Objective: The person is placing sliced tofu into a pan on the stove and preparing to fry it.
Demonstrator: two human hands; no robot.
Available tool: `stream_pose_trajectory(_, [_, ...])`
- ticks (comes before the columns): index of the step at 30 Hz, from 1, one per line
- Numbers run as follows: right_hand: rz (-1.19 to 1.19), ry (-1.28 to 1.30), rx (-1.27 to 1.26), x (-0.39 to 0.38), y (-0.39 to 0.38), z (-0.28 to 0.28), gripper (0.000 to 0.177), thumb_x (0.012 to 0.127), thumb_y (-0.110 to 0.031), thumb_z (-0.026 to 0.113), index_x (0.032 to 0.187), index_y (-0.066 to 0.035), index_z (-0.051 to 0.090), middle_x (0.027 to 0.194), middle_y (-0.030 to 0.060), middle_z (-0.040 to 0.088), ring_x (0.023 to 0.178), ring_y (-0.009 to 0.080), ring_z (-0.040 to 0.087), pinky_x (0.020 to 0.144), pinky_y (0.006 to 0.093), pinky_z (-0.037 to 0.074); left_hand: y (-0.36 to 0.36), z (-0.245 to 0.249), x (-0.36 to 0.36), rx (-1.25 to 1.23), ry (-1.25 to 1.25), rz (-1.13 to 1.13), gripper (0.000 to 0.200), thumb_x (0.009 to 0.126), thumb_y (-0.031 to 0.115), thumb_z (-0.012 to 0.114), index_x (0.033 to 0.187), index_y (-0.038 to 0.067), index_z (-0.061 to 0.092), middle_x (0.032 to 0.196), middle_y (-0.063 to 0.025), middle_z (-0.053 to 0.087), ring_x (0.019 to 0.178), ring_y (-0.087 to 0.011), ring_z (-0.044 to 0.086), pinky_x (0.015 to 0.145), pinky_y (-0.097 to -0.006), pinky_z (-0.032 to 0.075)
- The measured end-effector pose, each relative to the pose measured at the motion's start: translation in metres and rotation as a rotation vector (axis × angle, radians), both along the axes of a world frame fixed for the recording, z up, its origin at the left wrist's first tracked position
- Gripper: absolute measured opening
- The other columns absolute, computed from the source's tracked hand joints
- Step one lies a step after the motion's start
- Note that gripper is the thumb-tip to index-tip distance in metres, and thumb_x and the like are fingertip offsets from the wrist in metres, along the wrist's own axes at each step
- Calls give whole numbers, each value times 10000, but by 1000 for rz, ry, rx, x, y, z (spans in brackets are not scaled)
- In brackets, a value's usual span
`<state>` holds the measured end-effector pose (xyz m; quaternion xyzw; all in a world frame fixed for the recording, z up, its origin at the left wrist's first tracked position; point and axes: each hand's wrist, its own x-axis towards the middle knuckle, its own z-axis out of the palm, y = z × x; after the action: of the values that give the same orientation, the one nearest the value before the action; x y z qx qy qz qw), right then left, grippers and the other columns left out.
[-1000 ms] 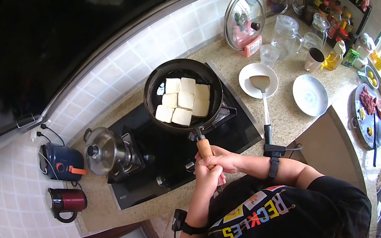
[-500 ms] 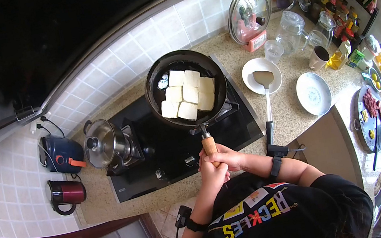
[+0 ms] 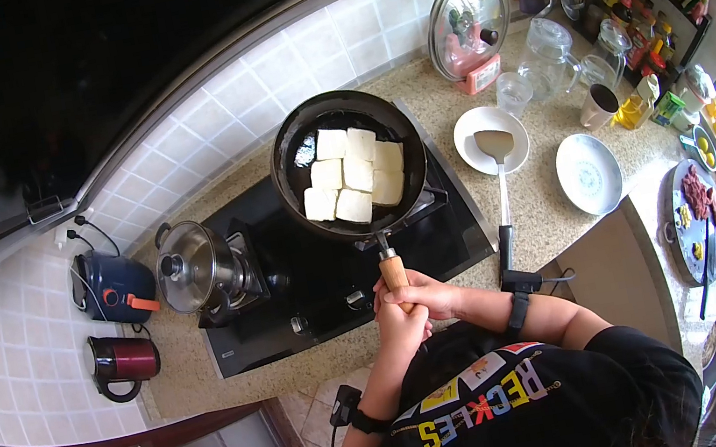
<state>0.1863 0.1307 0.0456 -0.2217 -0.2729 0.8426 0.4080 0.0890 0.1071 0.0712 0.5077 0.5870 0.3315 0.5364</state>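
A black frying pan (image 3: 294,206) is over the right side of the stove, several square white tofu pieces (image 3: 358,174) lying close together in it. Oil glistens at the pan's upper left. Both hands are closed around its wooden handle (image 3: 393,272). My left hand (image 3: 401,328) grips the lower end, while my right hand (image 3: 430,295) wraps over it from the right, fingers overlapping. Whether the pan's base touches the burner is hidden. To the right, a spatula (image 3: 503,190) rests with its blade in a white bowl (image 3: 467,141).
A lidded steel pot (image 3: 195,268) stands on the left of the black gas stove (image 3: 320,277). Farther left are a blue appliance (image 3: 118,287) and a red kettle (image 3: 125,359). A glass lid (image 3: 468,20), a patterned plate (image 3: 590,175) and glass jugs (image 3: 550,59) occupy the right counter.
The pan has shifted very slightly up and left, its rim looking a little nearer. The tofu has moved a touch within it. Both hands keep their hold on the handle.
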Motion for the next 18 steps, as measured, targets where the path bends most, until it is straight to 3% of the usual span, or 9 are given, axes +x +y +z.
stream_pose_trajectory(9, [5,-12,13,2,-1,0,390,809,-217,644,1095,-46,443,985,121,567,928,209,564,830,338,464,0,-10,-4,21,10,-25,340,708,-4,521,1023,-9,391,623,-88,503,371,-170,525,284,-248,404])
stream_pose_trajectory(18, [24,-19,13,2,-1,0,408,810,-235,648,1105,-52,434,995,120,565,937,209,560,837,336,461,-1,-11,-4,15,52,-12,305,706,6,532,979,-3,397,576,-81,502,377,-181,538,288,-257,417])
